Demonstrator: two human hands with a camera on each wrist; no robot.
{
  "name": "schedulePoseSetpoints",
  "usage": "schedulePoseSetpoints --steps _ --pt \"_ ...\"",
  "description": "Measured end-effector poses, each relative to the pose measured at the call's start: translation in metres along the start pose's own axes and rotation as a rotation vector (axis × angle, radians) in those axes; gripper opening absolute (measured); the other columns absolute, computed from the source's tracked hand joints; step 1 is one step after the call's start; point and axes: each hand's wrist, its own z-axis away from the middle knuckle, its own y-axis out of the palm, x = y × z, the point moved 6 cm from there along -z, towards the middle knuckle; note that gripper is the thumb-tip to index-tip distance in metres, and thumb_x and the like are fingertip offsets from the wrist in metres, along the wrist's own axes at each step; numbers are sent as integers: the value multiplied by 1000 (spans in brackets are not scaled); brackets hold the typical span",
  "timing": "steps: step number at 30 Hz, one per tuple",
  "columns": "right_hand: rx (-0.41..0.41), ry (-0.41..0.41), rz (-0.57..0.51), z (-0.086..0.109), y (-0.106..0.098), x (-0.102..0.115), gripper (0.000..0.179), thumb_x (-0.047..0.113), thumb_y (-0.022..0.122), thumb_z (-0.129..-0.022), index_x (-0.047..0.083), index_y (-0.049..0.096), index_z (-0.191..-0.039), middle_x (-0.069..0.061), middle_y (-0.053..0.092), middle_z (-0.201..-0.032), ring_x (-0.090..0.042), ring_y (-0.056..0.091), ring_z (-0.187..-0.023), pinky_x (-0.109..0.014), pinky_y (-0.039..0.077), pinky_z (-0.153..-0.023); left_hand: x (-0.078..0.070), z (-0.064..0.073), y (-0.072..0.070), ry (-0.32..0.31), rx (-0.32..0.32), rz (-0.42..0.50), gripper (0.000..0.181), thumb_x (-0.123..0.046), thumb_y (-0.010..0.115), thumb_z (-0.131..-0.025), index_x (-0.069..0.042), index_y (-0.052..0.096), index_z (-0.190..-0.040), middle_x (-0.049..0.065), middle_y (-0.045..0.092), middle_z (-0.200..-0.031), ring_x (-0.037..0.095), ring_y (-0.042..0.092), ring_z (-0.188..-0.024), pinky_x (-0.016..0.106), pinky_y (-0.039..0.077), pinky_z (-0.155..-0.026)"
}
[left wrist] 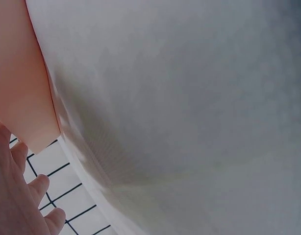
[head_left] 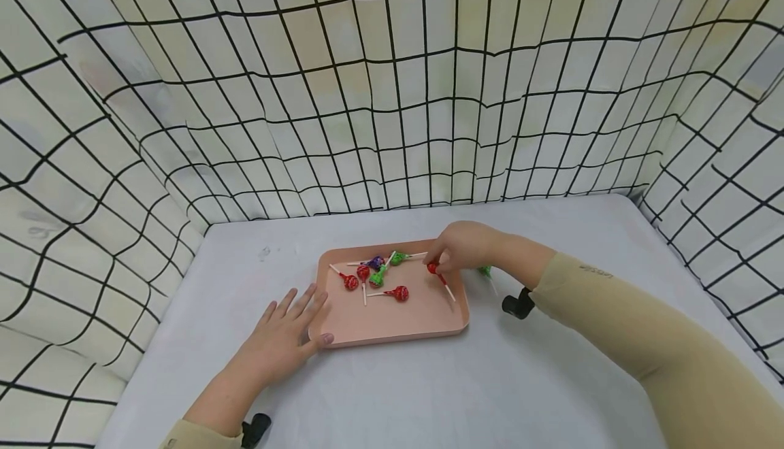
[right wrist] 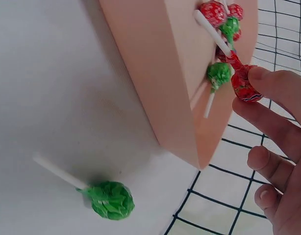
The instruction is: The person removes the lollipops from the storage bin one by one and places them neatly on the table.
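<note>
Over the right part of a pink tray point(head_left: 361, 337), my right hand point(head_left: 468, 248) pinches a red lollipop point(right wrist: 246, 83) by its wrapped head between thumb and index finger. The lollipop's white stick points away from the palm. My left hand point(head_left: 284, 333) lies at the tray's left end, fingers spread and straight over the rim. Inside the tray are several lollipops: a red one point(head_left: 401, 293) near the middle, two more red ones on the left, a purple one point(head_left: 376, 262), and green ones point(head_left: 398, 258). Outside, right of the tray, a green lollipop point(right wrist: 111, 199) lies on the table, partly behind my right wrist in the head view.
The tray stands on a white-covered table point(head_left: 392, 394). White walls with a black grid point(head_left: 422, 95) enclose the table at the back and both sides. Black wrist-camera mounts point(head_left: 518, 304) sit at both wrists.
</note>
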Motion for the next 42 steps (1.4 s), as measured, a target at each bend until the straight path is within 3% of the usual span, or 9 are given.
schedulePoseSetpoints --steps 8,19,28,42 --pt "-55 10 -37 20 -15 -18 25 30 73 -90 26 76 -115 16 70 -97 -9 57 -77 -28 50 -68 -2 0 -1 9 -6 8 79 -60 56 -93 -20 32 -157 8 22 -164 43 17 -148 66 13 -116" --pt "-142 112 -70 63 -17 -65 28 28 74 -89 27 76 -117 14 71 -99 -13 48 -66 -29 42 -58 0 0 0 9 -10 2 78 -59 56 -93 -20 32 -157 8 22 -164 43 18 -148 67 13 -115" --pt "-147 222 -94 86 -9 -99 31 26 74 -89 22 75 -120 8 71 -104 -17 53 -81 -30 47 -65 0 1 -2 1 -6 10 80 -60 56 -93 -20 31 -157 8 22 -164 43 17 -148 66 12 -116" --pt "-104 245 -122 80 10 -115 29 24 72 -90 20 75 -119 3 72 -107 -18 60 -92 -36 52 -77 1 0 -1 5 -8 13 80 -60 57 -93 -20 32 -157 8 22 -164 43 17 -148 66 12 -116"
